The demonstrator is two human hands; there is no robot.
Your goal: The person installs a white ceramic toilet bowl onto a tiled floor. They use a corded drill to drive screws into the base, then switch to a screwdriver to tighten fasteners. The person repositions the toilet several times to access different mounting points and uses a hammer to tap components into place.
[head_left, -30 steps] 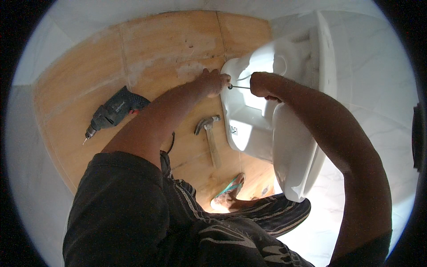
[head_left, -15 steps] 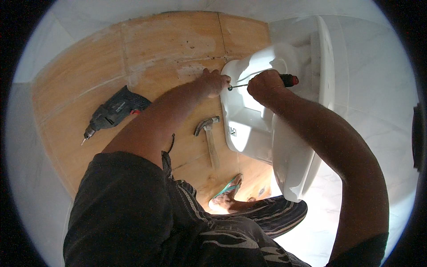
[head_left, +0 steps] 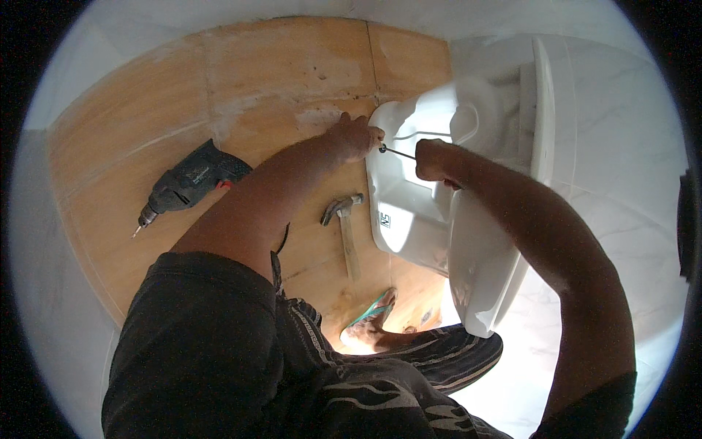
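Note:
A white ceramic toilet (head_left: 414, 243) lies on its side, with the hollow of its base facing left. Over that hollow, my right hand (head_left: 437, 161) is closed round a screwdriver (head_left: 401, 154). Its thin metal shaft points left; most of the handle is hidden by the hand. At the base's left edge, my left hand (head_left: 360, 139) has its fingers pinched together by the shaft's tip. A small dark round piece (head_left: 382, 148) sits there, next to the fingertips. What the left fingers hold cannot be made out.
A claw hammer (head_left: 348, 241) lies on the tan tiled floor (head_left: 285, 66) beside the toilet. Farther left rests a dark power drill (head_left: 189, 179) with a bit fitted. My sandalled foot (head_left: 376, 318) is near the toilet's lower end. Pale tiled walls stand at both sides.
My right hand has turned and dropped slightly, so the screwdriver's shaft now slopes down to the right and its handle end no longer shows. My left hand stays at the base's edge.

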